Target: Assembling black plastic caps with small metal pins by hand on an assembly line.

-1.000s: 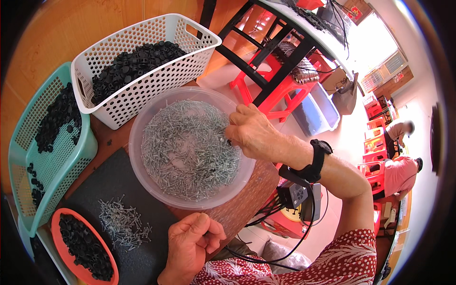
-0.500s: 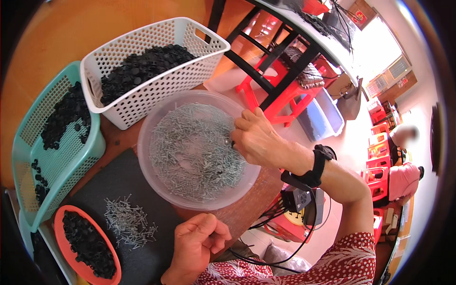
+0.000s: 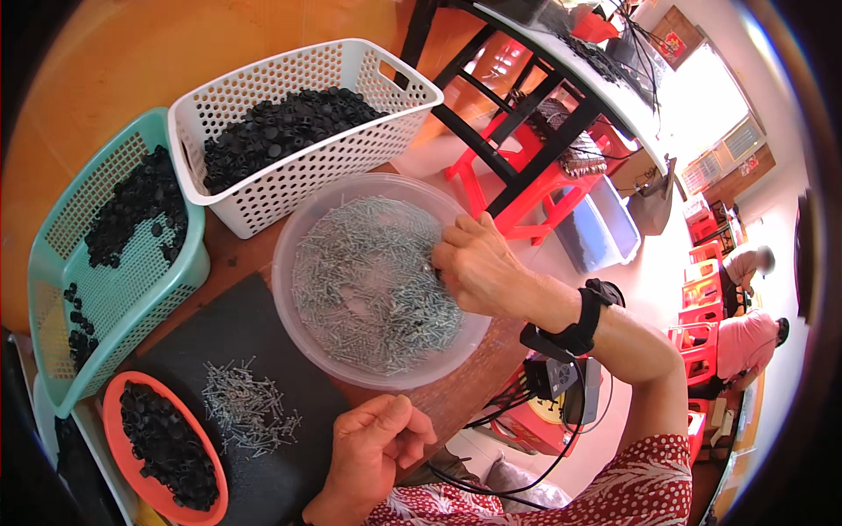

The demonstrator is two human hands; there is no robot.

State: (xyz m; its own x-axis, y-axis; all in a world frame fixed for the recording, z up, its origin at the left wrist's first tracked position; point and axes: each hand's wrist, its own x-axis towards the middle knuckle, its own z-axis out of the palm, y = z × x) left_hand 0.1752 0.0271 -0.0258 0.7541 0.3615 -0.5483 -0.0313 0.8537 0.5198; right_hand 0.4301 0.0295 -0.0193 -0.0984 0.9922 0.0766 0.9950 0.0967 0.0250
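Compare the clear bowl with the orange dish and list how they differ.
Size: the clear bowl looks much larger than the orange dish.
Colour: the bowl is translucent, the dish solid orange.
Contents: the bowl holds silver screws, the dish small black parts.
Hands: the right hand is at the bowl's edge; neither hand touches the dish.
Both are open-topped and hold many loose pieces.

From my station, I have the tub (image 3: 282,289) of screws (image 3: 386,298) on the tabletop (image 3: 474,373), the mat (image 3: 184,355) to its left. Behind the tub, leftward, stands the far basket (image 3: 316,162), with the side basket (image 3: 132,289) left of that; small parts (image 3: 285,124) lie in both. The screw pile (image 3: 250,408) lies on the mat; the dish (image 3: 111,421) is left of it, perhaps partly on the mat.
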